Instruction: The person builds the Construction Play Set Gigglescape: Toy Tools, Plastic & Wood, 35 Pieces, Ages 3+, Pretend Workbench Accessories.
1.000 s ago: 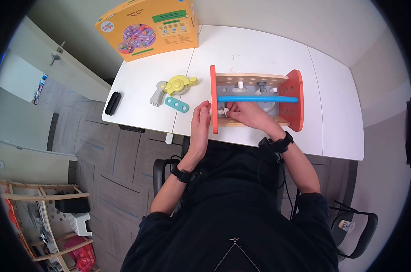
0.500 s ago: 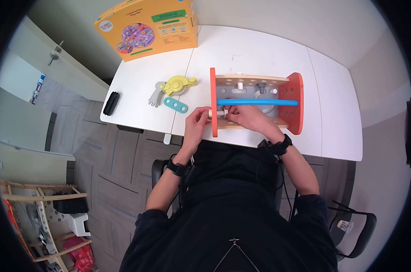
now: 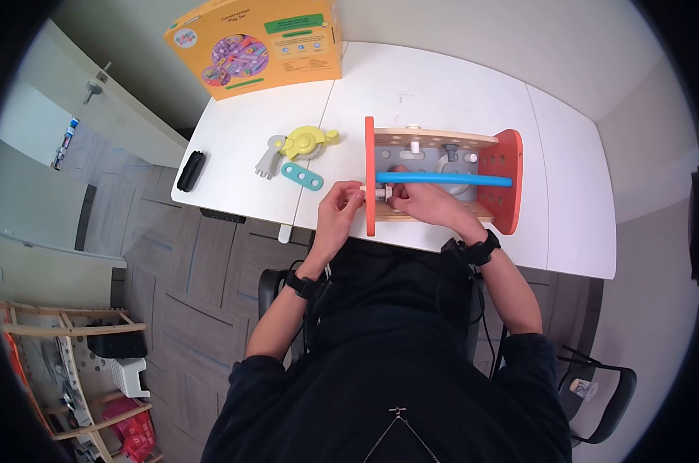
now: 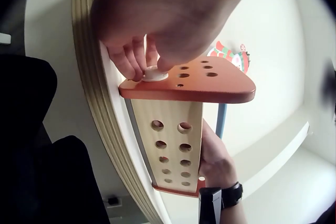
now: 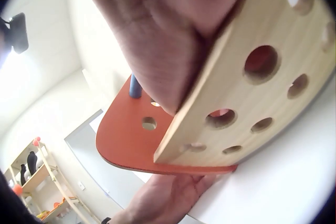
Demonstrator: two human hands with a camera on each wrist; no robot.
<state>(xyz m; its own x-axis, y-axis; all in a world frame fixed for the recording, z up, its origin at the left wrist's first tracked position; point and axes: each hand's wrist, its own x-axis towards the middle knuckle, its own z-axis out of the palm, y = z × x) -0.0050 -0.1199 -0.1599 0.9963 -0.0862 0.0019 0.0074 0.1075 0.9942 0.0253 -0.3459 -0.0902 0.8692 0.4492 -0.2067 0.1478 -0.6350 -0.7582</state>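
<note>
A toy workbench with red end panels (image 3: 508,181), perforated wooden sides (image 4: 167,145) and a blue bar (image 3: 442,179) stands on the white table. A white threaded bolt (image 3: 377,194) passes through its left panel, with a white nut (image 3: 389,193) on the inner side. Outside that panel, my left hand (image 3: 338,220) pinches the bolt's round white head (image 4: 156,74). My right hand (image 3: 436,207) reaches in under the blue bar and holds the nut between thumb and fingers. In the right wrist view, the wooden side and my right palm (image 5: 168,35) hide the fingertips.
Left of the workbench lie a yellow toy saw (image 3: 305,143), a grey claw-like piece (image 3: 268,157) and a teal three-hole strip (image 3: 302,177). A black case (image 3: 191,171) rests near the left edge; an orange box (image 3: 261,52) stands at the back.
My left fingers, upright beside the panel a second ago, have bent in to pinch the bolt head. My right hand stays at the nut. The workbench sits slightly further right in the head view.
</note>
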